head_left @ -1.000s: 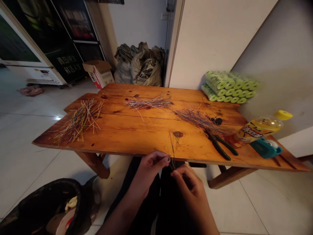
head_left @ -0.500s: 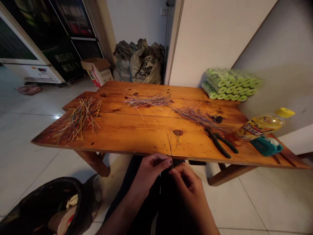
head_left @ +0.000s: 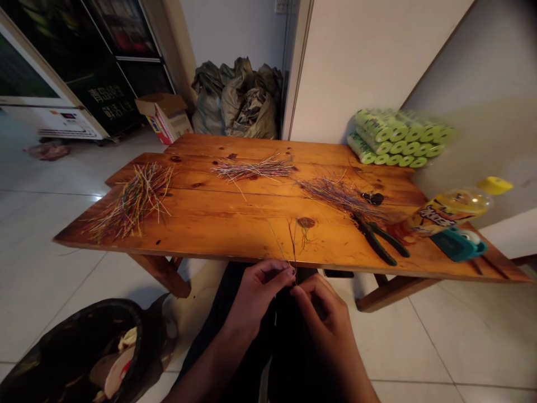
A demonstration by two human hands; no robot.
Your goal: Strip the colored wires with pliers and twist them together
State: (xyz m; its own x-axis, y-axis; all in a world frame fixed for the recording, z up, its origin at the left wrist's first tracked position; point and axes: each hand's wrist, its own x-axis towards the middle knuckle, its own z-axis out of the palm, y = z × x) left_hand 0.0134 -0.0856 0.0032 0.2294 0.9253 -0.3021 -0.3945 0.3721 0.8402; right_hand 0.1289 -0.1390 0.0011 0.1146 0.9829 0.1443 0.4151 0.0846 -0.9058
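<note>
- Left hand (head_left: pixel 260 288): thumb and index pinched nearly closed on a few thin wires (head_left: pixel 292 243), other fingers curled.
- Right hand (head_left: pixel 323 305): thumb and index drawn together just beside the left's tips, apparently on the wires' lower ends; exact contact too small for me to tell.
- Wires' place: between both hands at the front edge of the table (head_left: pixel 210 224), free ends sticking up over it.
- Step, my read: lining up or twisting strands by fingertip. Next move calls for a firm left pinch while the right works the ends, no strand slipping.
- Left bundle (head_left: pixel 138 198): mixed colours, along the left edge.
- Middle bundle (head_left: pixel 254 168): toward the far edge.
- Short scraps (head_left: pixel 305 239): near the front edge, past the hands.
- Right bundle (head_left: pixel 335 195): right half, slanting toward the pliers.
- Pliers (head_left: pixel 375 243): handles spread, ends near the front edge.
- Bottle (head_left: pixel 448 211), tape dispenser (head_left: pixel 453 245): toward the right front corner.
</note>
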